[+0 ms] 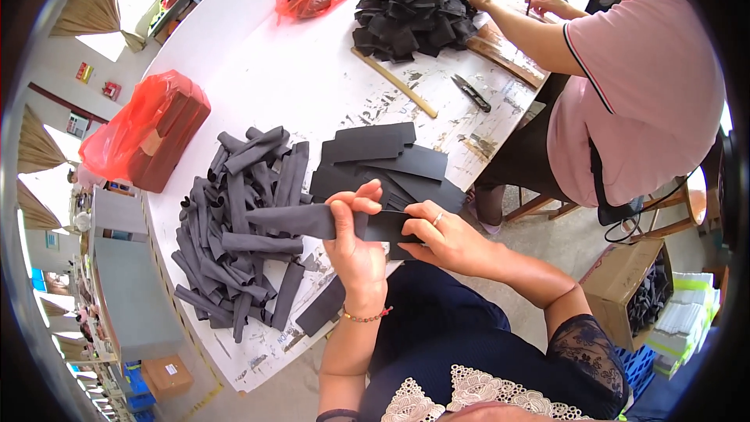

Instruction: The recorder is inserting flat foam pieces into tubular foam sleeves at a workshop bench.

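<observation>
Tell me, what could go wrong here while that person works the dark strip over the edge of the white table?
Possibly three things. The dark strip is pinched between the left hand and right hand at the edge of the white table, so a loosened grip could drop it. One flat black piece already overhangs that edge and might slide off. The heap of rolled pieces lies close beside the flat stack; the two could get mixed.

Red plastic bags [145, 129], scissors [471, 93] and a wooden ruler [394, 83] lie on the white table [273, 70].
</observation>
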